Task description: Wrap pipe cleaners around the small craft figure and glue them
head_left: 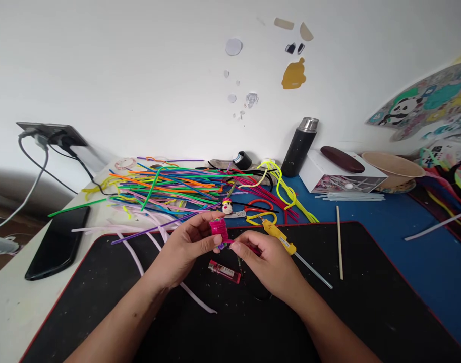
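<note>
Between its thumb and fingers, my left hand (187, 246) grips a magenta pipe-cleaner coil (218, 230) with bits of blue and purple at its ends. My right hand (270, 258) pinches the magenta strand running out from the coil's lower right side. Under the hands a red lighter (224, 272) lies on the black mat (313, 322). Just beyond the coil is a small white figure head (227, 206) with a red and yellow top. A yellow glue gun (279, 236) with a clear glue stick lies behind my right hand, near orange-and-yellow-handled scissors (261, 220).
Many coloured pipe cleaners (177, 184) spread along the back. A phone (58, 247) lies at left, below a power outlet (52, 132) with cords. Further right are a black flask (299, 148), a white box (340, 176), a bowl (393, 166) and a wooden stick (340, 242).
</note>
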Demonstrator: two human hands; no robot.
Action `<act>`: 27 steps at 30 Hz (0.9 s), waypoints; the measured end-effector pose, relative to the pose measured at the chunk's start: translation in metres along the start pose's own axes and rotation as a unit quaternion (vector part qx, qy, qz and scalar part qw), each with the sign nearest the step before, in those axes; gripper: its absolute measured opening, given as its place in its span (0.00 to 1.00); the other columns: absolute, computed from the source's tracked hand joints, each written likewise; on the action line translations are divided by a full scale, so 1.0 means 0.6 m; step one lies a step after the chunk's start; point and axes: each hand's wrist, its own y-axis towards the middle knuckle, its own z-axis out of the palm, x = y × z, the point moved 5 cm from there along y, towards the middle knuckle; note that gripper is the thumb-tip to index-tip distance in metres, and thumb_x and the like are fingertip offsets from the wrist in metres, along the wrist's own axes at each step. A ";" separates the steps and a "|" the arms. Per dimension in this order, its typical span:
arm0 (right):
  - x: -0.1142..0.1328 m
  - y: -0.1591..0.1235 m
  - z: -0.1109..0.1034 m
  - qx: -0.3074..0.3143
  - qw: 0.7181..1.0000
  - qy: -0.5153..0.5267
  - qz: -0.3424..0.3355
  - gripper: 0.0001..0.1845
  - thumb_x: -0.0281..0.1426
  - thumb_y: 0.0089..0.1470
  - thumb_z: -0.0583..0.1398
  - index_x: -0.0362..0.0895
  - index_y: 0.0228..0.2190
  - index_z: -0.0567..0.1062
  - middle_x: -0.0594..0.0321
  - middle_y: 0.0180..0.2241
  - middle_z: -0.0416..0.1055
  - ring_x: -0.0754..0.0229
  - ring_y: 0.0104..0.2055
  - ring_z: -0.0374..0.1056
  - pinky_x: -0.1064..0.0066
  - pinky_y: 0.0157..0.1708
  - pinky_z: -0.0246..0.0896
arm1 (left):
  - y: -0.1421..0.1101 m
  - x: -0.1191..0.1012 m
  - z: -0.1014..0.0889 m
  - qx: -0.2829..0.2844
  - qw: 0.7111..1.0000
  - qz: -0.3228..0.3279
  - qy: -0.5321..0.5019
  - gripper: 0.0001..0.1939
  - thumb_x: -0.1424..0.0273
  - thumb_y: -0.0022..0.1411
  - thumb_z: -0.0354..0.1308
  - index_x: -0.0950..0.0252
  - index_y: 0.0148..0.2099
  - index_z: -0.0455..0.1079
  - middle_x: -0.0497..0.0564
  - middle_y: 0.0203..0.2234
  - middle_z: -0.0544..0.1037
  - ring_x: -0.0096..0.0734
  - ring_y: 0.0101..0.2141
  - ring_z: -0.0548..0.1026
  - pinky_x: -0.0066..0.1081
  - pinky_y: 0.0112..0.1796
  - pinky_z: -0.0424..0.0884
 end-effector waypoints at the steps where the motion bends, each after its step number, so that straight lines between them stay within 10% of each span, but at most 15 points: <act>1: -0.001 0.002 -0.003 -0.006 1.000 -0.007 -0.004 0.14 0.42 0.67 0.62 0.47 0.35 0.82 0.64 0.32 0.80 0.57 0.35 0.74 0.70 0.33 0.63 | 0.002 -0.001 -0.004 -0.010 1.000 0.002 0.006 0.22 0.66 0.52 0.80 0.60 0.50 0.84 0.53 0.38 0.81 0.34 0.37 0.75 0.28 0.33 0.71; 10: 0.014 0.009 -0.014 -0.018 0.995 -0.096 -0.030 0.14 0.38 0.68 0.60 0.48 0.36 0.83 0.68 0.23 0.75 0.61 0.22 0.69 0.70 0.29 0.61 | 0.011 -0.002 -0.016 -0.008 0.999 -0.042 -0.019 0.24 0.66 0.46 0.83 0.62 0.47 0.86 0.52 0.36 0.81 0.31 0.34 0.73 0.26 0.30 0.70; 27: 0.087 -0.008 -0.049 0.028 0.910 -0.392 -0.133 0.13 0.34 0.71 0.60 0.49 0.42 0.86 0.58 0.40 0.85 0.50 0.41 0.79 0.65 0.38 0.64 | 0.011 0.015 -0.015 0.022 0.994 -0.100 -0.038 0.22 0.73 0.47 0.82 0.64 0.47 0.86 0.56 0.41 0.85 0.30 0.33 0.77 0.24 0.29 0.73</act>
